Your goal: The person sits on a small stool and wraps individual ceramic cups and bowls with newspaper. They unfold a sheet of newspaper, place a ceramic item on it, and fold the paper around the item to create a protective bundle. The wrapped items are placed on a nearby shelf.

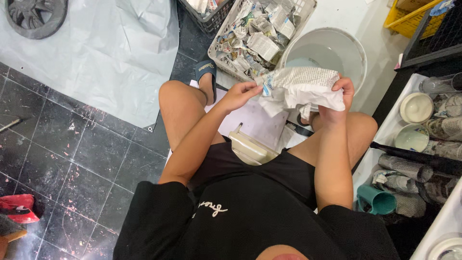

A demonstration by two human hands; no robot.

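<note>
both hands [243,94] [342,91] grip the newspaper bundle [301,86] above the bucket [353,48]; uneven pulling likely tears paper, dropping wrapped contents.

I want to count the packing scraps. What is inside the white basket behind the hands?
The white basket is full of crumpled newspaper scraps. Its bottom and anything beneath the paper are covered. Both hands hold a newspaper bundle in front of it.

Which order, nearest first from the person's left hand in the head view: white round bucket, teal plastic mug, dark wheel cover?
From the left hand:
1. White round bucket, just beyond the hands, to the right.
2. Teal plastic mug, lower right, in the tray.
3. Dark wheel cover, top left corner, on the grey sheet.
</note>
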